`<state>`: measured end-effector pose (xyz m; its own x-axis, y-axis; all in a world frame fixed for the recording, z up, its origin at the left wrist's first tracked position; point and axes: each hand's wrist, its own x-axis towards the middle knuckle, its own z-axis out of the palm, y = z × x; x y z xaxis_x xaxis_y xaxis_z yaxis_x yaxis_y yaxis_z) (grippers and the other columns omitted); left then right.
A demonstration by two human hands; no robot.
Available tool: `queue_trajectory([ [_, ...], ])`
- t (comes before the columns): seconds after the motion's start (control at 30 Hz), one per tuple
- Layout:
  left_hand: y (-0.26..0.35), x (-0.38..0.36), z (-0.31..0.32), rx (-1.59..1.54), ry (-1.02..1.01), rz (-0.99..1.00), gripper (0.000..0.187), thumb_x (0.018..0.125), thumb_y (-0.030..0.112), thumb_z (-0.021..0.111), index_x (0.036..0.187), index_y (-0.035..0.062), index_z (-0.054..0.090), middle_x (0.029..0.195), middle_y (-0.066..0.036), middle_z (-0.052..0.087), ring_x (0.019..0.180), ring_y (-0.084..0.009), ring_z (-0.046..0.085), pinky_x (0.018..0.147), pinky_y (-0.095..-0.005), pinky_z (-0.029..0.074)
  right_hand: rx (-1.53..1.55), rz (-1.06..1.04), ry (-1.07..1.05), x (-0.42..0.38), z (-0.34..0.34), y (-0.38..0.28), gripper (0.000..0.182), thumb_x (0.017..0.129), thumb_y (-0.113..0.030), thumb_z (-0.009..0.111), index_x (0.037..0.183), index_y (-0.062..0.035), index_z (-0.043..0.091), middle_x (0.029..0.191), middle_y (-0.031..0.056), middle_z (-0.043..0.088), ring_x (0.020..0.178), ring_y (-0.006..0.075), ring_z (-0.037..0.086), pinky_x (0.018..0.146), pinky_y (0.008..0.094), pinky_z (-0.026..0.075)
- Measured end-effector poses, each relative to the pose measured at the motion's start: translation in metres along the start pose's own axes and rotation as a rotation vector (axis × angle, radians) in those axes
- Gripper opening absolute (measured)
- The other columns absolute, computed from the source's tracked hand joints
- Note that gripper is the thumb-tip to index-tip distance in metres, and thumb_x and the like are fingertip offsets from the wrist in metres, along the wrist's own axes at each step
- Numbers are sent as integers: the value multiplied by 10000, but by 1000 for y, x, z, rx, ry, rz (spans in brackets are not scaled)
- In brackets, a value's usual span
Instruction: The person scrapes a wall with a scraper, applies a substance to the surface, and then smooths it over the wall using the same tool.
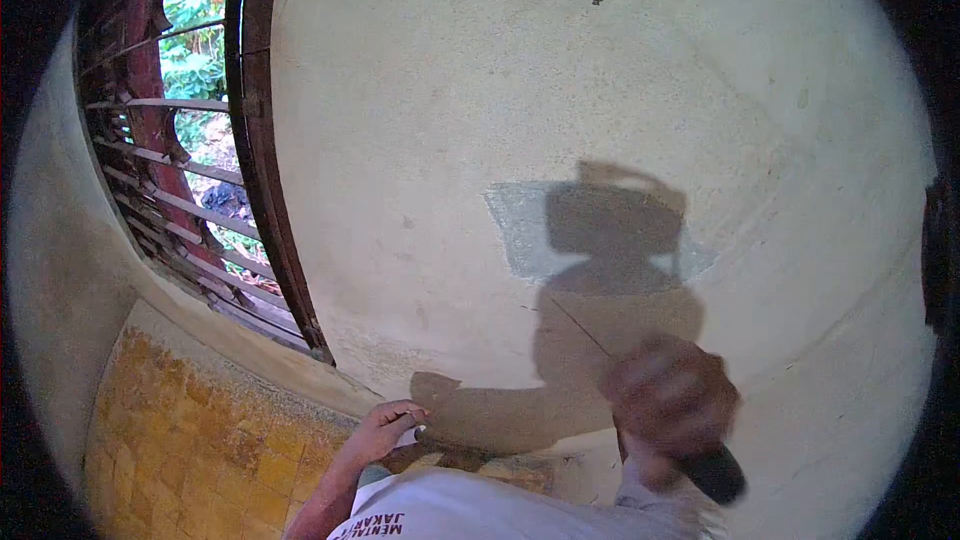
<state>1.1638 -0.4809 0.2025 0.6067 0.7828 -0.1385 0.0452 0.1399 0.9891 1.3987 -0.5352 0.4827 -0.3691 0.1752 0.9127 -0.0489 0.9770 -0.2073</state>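
Observation:
My right hand (pixel 670 400) is raised in front of the wall at the lower right, blurred by motion. Its fingers are wrapped round a dark handle (pixel 715 473) that sticks out below the fist. The other end of the tool is hard to make out. My left hand (pixel 392 420) is low near the centre, fingers curled and pinched on a small white piece (pixel 410 435) beside the palm. On the pale wall (pixel 420 140) a grey-blue patch (pixel 520 230) shows, partly covered by a shadow.
A window with dark frame and slats (pixel 265 140) stands at the left, greenery behind it. Yellow-brown tiles (pixel 200 440) lie at the lower left. Two dark spots mark the upper wall. A dark object (pixel 937 250) is at the far right edge.

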Motion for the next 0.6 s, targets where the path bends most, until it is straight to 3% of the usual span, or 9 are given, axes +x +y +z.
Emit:
queue_trajectory([
  [0.07, -3, 3, 0, 46, -15, 145, 201, 886, 169, 501, 913, 6, 614, 882, -22, 607, 800, -87, 537, 719, -229, 432, -40, 103, -71, -2, 0, 18, 282, 595, -177, 781, 681, -80, 531, 599, 57, 536, 536, 242, 555, 502, 358, 449],
  [0.17, 10, -2, 3, -23, -31, 8, 202, 888, 168, 499, 909, 2, 612, 872, -20, 602, 803, -91, 535, 720, -233, 431, -113, 304, -220, -2, -1, 28, 278, 620, -216, 782, 674, -80, 546, 630, 57, 569, 571, 251, 583, 564, 366, 497],
  [0.27, 11, -2, 2, -35, -44, -42, 195, 888, 158, 498, 907, 1, 610, 858, -17, 597, 801, -94, 533, 719, -237, 430, -249, 102, -59, -1, -4, 5, 281, 700, -205, 713, 572, -94, 488, 506, 49, 515, 463, 220, 531, 508, 359, 509],
  [0.33, 5, 0, 1, -15, -43, -14, 190, 888, 152, 496, 908, 1, 609, 858, -17, 596, 802, -93, 532, 721, -237, 429, 119, -137, 12, 4, -1, -8, 210, 655, -149, 735, 656, -74, 539, 625, 87, 581, 570, 256, 597, 572, 366, 509],
  [0.37, 3, 1, 0, 10, -47, 15, 185, 889, 147, 494, 908, 1, 607, 857, -17, 595, 803, -93, 531, 723, -237, 429, -135, 231, 268, -9, 16, -21, 153, 743, -212, 633, 765, -98, 534, 664, 68, 567, 553, 214, 551, 527, 371, 511],
  [0.43, 6, 0, 1, 26, -39, 27, 186, 889, 147, 492, 912, 2, 606, 865, -21, 597, 809, -94, 531, 732, -239, 428, -1319, 753, -863, 39, 20, 3, 159, 643, -107, 698, 662, -82, 542, 585, 87, 520, 566, 280, 565, 586, 315, 495],
  [0.47, 7, -1, 3, 39, -28, 45, 187, 890, 148, 490, 915, 2, 605, 873, -25, 600, 816, -95, 531, 741, -240, 428, -1320, 755, -864, 32, 17, 3, 159, 643, -107, 698, 662, -82, 542, 585, 87, 520, 566, 280, 565, 586, 315, 495],
  [0.57, 5, -2, 2, 7, -23, 69, 196, 891, 153, 486, 933, 6, 609, 892, -37, 607, 833, -101, 536, 760, -246, 428, -907, 663, -876, -3, 1, 16, 240, 648, -277, 691, 727, -96, 555, 716, 95, 559, 649, 284, 564, 644, 363, 488],
  [0.6, 7, -4, 2, 2, -8, 72, 196, 891, 153, 486, 933, 6, 609, 892, -37, 607, 833, -101, 536, 760, -246, 428, -438, 290, -488, -10, 7, 12, 177, 662, -196, 667, 746, -83, 560, 753, 74, 560, 679, 252, 572, 611, 370, 501],
])
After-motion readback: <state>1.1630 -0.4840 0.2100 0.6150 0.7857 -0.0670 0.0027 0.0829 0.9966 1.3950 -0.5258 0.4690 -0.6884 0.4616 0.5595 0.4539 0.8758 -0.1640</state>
